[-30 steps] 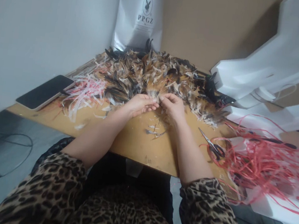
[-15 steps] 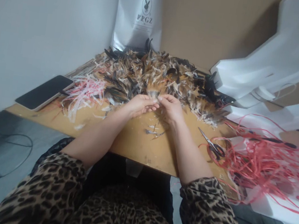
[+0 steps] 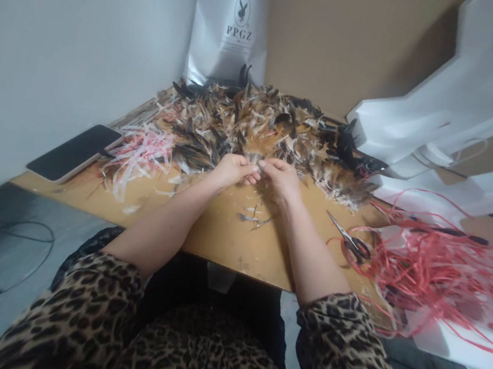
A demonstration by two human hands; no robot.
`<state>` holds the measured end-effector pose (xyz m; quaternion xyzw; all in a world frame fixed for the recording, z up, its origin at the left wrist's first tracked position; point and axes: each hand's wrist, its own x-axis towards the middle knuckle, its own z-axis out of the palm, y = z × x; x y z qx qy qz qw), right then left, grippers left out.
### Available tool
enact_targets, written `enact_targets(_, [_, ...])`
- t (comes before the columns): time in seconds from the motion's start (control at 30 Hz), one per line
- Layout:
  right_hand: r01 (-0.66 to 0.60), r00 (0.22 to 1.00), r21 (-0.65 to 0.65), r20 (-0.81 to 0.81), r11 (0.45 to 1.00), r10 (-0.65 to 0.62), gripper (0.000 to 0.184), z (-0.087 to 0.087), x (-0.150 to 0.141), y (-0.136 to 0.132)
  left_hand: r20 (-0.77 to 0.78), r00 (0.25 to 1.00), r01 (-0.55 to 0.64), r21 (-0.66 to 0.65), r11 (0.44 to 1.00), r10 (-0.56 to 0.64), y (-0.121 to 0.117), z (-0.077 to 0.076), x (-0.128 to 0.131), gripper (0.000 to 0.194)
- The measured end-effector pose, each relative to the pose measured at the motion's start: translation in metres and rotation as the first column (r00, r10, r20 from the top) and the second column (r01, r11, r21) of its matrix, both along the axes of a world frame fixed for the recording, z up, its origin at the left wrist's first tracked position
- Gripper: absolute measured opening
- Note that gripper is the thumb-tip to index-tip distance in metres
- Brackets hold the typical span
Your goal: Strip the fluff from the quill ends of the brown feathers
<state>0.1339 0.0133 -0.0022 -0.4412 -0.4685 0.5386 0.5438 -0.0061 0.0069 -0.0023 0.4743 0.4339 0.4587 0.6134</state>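
Between my two hands is a small bunch of brown feathers (image 3: 261,143), its tips fanned away from me. My left hand (image 3: 235,171) pinches the near end of the bunch with thumb and forefinger. Right beside it, my right hand (image 3: 280,178) closes on the same end, the fingertips nearly meeting. Beyond them spreads a large pile of brown, black and white feathers (image 3: 220,108). Below my hands a few loose feather scraps (image 3: 255,217) lie on the wooden table (image 3: 229,243).
A phone (image 3: 73,152) and a heap of pink and white strips (image 3: 139,155) are to the left. On the right lie scissors (image 3: 350,239) and a tangle of red plastic ribbon (image 3: 439,270). A white printed bag (image 3: 230,31) stands behind the pile; white foam pieces (image 3: 458,97) rise at right.
Both hands stay at the same spot, still pinching the feather bunch. Only the fingers shift slightly, with the left fingers curling a little closer.
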Motion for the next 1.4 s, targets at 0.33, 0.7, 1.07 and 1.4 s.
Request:
enact_targets(0.33, [-0.056,0.984,-0.051,-0.174,0.997,0.047,0.031,-0.002,-0.007,-0.002,0.015,1.000,0.024,0.058,0.998,-0.025,0.001,-0.004,-0.001,0.015])
enact_targets(0.7, [-0.096,0.995,0.132,0.006,0.987,0.096,0.030,-0.005,-0.004,-0.005,-0.155,0.987,0.080,0.183,0.980,-0.051,0.002,0.002,-0.002,0.020])
enact_targets(1.07, [-0.080,0.997,0.065,-0.015,0.995,0.081,0.033,-0.009,-0.011,-0.005,-0.201,0.979,0.062,0.141,0.988,-0.033,0.001,-0.006,0.003,0.017])
enact_targets(1.4, [-0.063,0.995,0.012,0.079,0.998,0.062,0.036,-0.010,-0.008,-0.004,-0.192,0.975,0.118,0.019,0.993,-0.112,-0.001,-0.007,0.001,0.011])
